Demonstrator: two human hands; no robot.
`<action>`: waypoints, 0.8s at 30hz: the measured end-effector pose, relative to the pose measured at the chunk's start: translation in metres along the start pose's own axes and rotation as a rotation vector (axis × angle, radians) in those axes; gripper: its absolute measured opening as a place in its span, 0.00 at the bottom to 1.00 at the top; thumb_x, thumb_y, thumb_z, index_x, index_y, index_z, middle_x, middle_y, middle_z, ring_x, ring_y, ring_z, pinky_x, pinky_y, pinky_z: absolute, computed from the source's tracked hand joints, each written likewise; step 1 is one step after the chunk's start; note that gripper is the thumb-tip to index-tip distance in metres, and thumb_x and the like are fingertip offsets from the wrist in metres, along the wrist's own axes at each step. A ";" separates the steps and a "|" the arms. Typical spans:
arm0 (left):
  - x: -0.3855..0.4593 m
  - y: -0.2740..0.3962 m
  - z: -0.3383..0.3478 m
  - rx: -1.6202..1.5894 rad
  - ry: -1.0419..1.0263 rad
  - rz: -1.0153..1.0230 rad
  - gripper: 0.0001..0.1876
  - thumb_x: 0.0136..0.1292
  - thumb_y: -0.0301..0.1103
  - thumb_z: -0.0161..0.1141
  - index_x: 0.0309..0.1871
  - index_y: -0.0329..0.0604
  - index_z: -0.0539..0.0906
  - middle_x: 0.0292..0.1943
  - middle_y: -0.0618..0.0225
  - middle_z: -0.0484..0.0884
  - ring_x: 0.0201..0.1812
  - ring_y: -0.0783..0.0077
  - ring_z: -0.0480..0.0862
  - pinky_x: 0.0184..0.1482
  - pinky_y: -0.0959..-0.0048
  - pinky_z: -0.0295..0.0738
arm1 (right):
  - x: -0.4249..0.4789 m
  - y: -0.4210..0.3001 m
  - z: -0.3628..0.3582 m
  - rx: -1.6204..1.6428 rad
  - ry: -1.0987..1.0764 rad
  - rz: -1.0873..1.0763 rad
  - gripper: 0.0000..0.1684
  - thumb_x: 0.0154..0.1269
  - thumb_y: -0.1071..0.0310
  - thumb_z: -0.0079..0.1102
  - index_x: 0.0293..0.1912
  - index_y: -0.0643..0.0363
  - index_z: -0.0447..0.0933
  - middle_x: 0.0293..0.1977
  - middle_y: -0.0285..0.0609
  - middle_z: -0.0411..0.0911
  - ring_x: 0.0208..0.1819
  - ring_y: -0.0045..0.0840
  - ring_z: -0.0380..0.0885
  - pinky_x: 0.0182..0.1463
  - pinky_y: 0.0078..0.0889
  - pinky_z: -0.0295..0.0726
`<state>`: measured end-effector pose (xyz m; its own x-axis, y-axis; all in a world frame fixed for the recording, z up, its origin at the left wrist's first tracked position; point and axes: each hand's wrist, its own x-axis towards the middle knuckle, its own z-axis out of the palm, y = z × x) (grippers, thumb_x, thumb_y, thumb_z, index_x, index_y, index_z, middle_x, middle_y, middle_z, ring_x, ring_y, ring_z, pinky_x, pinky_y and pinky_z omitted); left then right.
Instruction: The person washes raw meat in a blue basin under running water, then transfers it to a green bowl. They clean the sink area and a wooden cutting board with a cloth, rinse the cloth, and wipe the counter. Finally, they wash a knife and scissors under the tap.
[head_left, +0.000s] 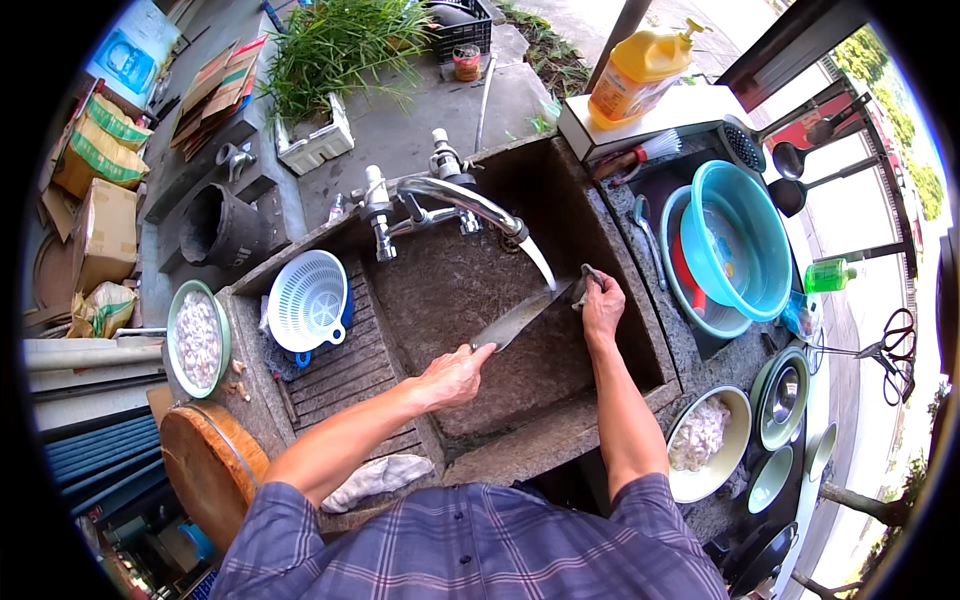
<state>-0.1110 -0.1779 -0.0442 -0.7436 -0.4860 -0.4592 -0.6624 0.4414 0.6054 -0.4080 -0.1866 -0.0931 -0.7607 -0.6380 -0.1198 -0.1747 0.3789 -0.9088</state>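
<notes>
My left hand (454, 377) grips the handle of a broad-bladed kitchen knife (517, 320), held over a stone sink (480, 409). A dark, wadded cloth or scouring pad (585, 281) is pinched in my right hand (604, 307), close to the far end of the blade. Whether the pad touches the blade is hard to tell. Water (538, 262) runs from a curved chrome faucet (465, 193) and falls by the blade's far end.
On the ribbed drainboard (352, 382) sits a white colander (307, 296). At left are a bowl of pale food pieces (197, 341) and a round wooden chopping block (206, 457). Turquoise basins (739, 240), a cream bowl (709, 442) and a yellow pump jug (637, 71) stand at right.
</notes>
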 end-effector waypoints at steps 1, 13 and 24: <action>0.004 0.003 0.001 0.068 -0.039 -0.003 0.27 0.64 0.31 0.54 0.68 0.44 0.67 0.38 0.45 0.76 0.40 0.42 0.83 0.44 0.50 0.77 | -0.009 0.004 -0.001 -0.010 -0.072 -0.159 0.08 0.64 0.74 0.60 0.41 0.64 0.84 0.35 0.46 0.85 0.37 0.28 0.84 0.44 0.30 0.81; 0.000 0.047 -0.029 0.328 0.170 0.121 0.28 0.56 0.28 0.58 0.64 0.50 0.72 0.37 0.52 0.76 0.35 0.51 0.85 0.34 0.55 0.82 | -0.024 0.038 0.019 -0.409 -0.145 -0.307 0.09 0.52 0.76 0.64 0.34 0.54 0.85 0.36 0.43 0.82 0.44 0.38 0.80 0.46 0.44 0.76; 0.025 0.045 -0.033 0.394 0.251 0.109 0.27 0.55 0.26 0.59 0.61 0.51 0.75 0.36 0.54 0.76 0.36 0.54 0.86 0.33 0.56 0.83 | -0.023 0.044 0.024 -0.405 -0.078 -0.528 0.13 0.53 0.80 0.55 0.35 0.55 0.84 0.34 0.46 0.81 0.39 0.42 0.79 0.42 0.47 0.74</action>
<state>-0.1560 -0.1953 -0.0072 -0.7975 -0.5670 -0.2064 -0.6024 0.7284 0.3265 -0.3838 -0.1711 -0.1402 -0.4640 -0.8476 0.2575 -0.7433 0.2145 -0.6336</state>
